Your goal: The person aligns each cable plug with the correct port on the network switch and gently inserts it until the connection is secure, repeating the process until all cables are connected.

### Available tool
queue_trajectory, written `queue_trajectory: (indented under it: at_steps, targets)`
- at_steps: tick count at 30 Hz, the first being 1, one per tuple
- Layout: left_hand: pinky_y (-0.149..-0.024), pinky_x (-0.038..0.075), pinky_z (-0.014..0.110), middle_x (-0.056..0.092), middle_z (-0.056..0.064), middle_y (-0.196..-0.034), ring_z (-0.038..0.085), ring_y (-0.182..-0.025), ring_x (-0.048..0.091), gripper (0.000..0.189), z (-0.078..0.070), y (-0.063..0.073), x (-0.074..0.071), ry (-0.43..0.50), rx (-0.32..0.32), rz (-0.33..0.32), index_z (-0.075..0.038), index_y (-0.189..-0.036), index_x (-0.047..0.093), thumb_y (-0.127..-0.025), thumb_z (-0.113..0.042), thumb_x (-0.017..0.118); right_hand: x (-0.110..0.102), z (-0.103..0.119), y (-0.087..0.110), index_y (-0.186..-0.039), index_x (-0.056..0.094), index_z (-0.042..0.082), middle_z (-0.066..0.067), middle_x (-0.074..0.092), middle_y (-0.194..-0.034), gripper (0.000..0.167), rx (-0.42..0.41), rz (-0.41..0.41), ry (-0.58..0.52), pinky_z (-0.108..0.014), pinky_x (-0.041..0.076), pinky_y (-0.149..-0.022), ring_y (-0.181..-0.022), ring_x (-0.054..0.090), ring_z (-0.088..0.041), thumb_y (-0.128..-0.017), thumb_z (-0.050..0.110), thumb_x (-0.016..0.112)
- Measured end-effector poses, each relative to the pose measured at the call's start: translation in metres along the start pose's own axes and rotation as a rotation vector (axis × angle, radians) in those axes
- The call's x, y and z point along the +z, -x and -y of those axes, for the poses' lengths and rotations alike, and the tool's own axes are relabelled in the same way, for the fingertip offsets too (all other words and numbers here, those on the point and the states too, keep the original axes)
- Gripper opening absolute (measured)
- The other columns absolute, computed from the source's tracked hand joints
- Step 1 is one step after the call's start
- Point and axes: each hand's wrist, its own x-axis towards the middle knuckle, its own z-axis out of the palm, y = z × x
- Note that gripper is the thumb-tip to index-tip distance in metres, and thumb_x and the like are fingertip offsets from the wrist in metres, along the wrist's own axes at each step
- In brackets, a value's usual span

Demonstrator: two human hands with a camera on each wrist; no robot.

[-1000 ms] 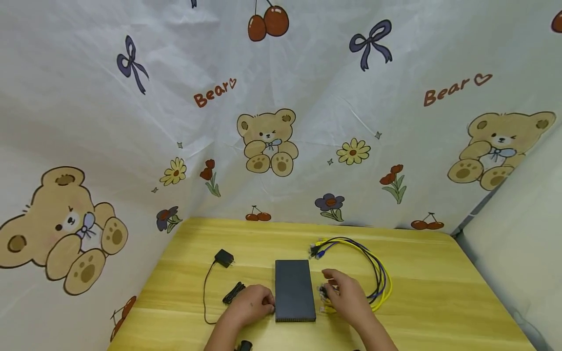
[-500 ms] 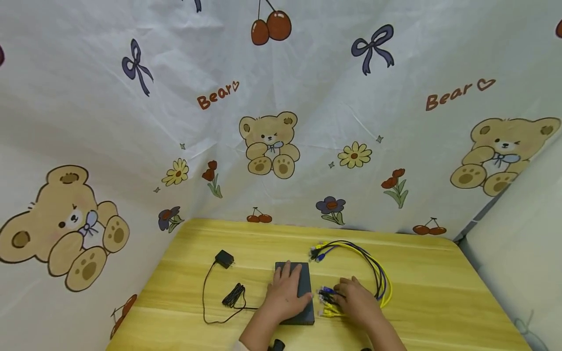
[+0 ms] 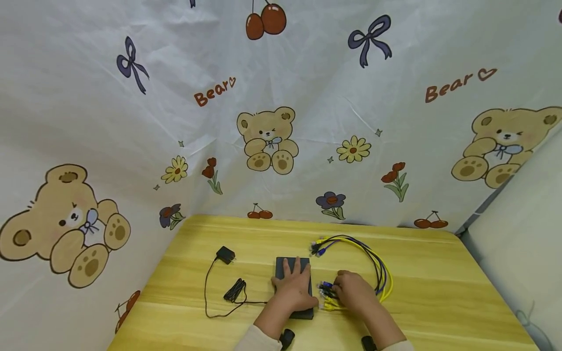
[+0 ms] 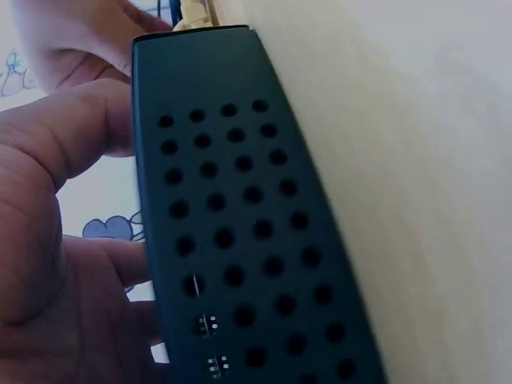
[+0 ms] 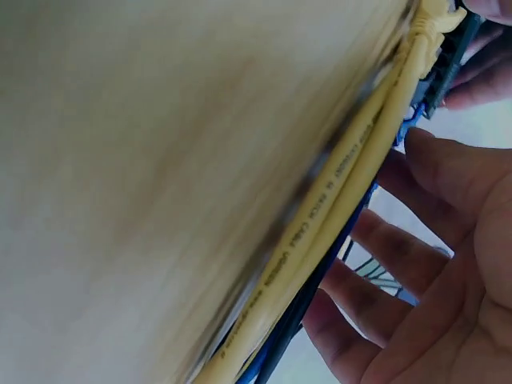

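A dark, flat network switch (image 3: 303, 314) lies on the table, its perforated side facing the left wrist view. My left hand (image 3: 295, 289) rests spread on its top, thumb along the right edge. Right of the switch lies a curved bundle of network cables (image 3: 388, 278), yellow, blue and black. My right hand (image 3: 356, 292) is over the near plug ends, fingers bent against the blue and black cables. In the right wrist view its fingertips (image 5: 340, 324) line the cable edge, the thumb beside a blue piece. Yellow cables (image 5: 352, 172) run in front of them.
A black power adapter (image 3: 226, 254) lies at the left, its lead running through a tied coil (image 3: 235, 290) towards the switch. The cables' far plugs (image 3: 318, 247) lie behind the switch. A bear-print cloth (image 3: 307, 170) hangs behind the wooden table (image 3: 430, 273).
My left hand has moved from the left edge of the switch onto its top, and its fingers have spread. My right hand has lowered and closed in on the cables.
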Motion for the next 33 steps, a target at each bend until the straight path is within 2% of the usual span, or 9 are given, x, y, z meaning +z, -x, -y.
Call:
queue_trajectory:
  at_steps: [4,9,12,16,19,25,30,33]
  targets:
    - [-0.093,0.023,0.084,0.015,0.01,-0.167,0.047,-0.151,0.003,0.092,0.001,-0.002,0.004,-0.005,-0.012,0.001,-0.024,-0.156,0.037,-0.079,-0.055,0.077,0.004,-0.001,-0.005,-0.078,0.071,0.014,-0.005,0.067,-0.102,0.011,0.034,0.02,0.012,-0.043,0.054,-0.073,-0.086,0.064,-0.027,-0.087,0.014,0.076]
    - [-0.093,0.023,0.084,0.019,0.009,-0.166,0.047,-0.15,0.008,0.086,0.0,-0.004,0.006,-0.02,-0.025,-0.018,-0.026,-0.154,0.041,-0.081,-0.055,0.076,0.008,-0.003,-0.009,-0.074,0.063,0.014,-0.008,0.061,-0.102,0.021,0.078,0.043,0.027,-0.042,0.049,-0.069,-0.086,0.056,-0.027,-0.086,0.02,0.079]
    - [-0.092,0.026,0.083,0.024,0.01,-0.164,0.047,-0.149,0.012,0.08,-0.001,-0.005,0.006,-0.026,-0.038,-0.042,-0.025,-0.151,0.045,-0.082,-0.054,0.075,0.009,-0.003,-0.011,-0.072,0.057,0.014,-0.006,0.055,-0.092,0.027,0.083,0.054,0.025,-0.04,0.044,-0.066,-0.08,0.051,-0.025,-0.086,0.022,0.079]
    - [-0.088,0.031,0.081,0.023,0.012,-0.164,0.048,-0.148,0.014,0.082,-0.001,-0.007,0.006,-0.033,-0.051,-0.068,-0.024,-0.152,0.043,-0.082,-0.052,0.077,0.008,-0.002,-0.013,-0.089,0.067,0.012,-0.002,0.054,-0.085,0.018,0.07,0.043,0.009,-0.039,0.046,-0.066,-0.074,0.053,-0.019,-0.085,0.023,0.08]
    - [-0.085,0.036,0.079,0.018,0.011,-0.166,0.049,-0.148,0.012,0.091,-0.001,-0.007,0.006,-0.047,-0.06,-0.069,-0.024,-0.155,0.038,-0.079,-0.057,0.076,0.008,-0.001,-0.015,-0.103,0.074,0.014,0.001,0.059,-0.085,0.021,0.048,0.038,0.005,-0.038,0.05,-0.066,-0.072,0.057,-0.015,-0.084,0.022,0.08]
    - [-0.087,0.036,0.077,0.012,0.008,-0.167,0.053,-0.148,0.006,0.096,0.002,-0.006,0.007,0.006,-0.063,-0.066,-0.025,-0.159,0.029,-0.081,-0.062,0.072,0.008,0.001,-0.018,-0.098,0.078,0.018,0.004,0.059,-0.079,0.011,0.038,0.04,0.026,-0.038,0.05,-0.063,-0.068,0.055,-0.013,-0.087,0.021,0.078]
    - [-0.09,0.035,0.077,0.013,0.008,-0.167,0.053,-0.148,0.006,0.096,0.004,-0.004,0.005,0.056,-0.055,-0.073,-0.024,-0.159,0.028,-0.082,-0.061,0.071,0.005,0.004,-0.018,-0.1,0.075,0.016,0.002,0.067,-0.087,0.009,0.058,0.031,0.011,-0.042,0.053,-0.067,-0.074,0.063,-0.017,-0.092,0.02,0.072]
    - [-0.09,0.035,0.077,0.016,0.007,-0.167,0.052,-0.148,0.008,0.096,0.004,-0.002,0.004,0.07,-0.046,-0.066,-0.024,-0.159,0.029,-0.082,-0.06,0.072,0.005,0.005,-0.017,-0.097,0.075,0.015,0.001,0.07,-0.088,0.007,0.055,-0.008,0.002,-0.041,0.054,-0.066,-0.075,0.066,-0.017,-0.093,0.019,0.071]
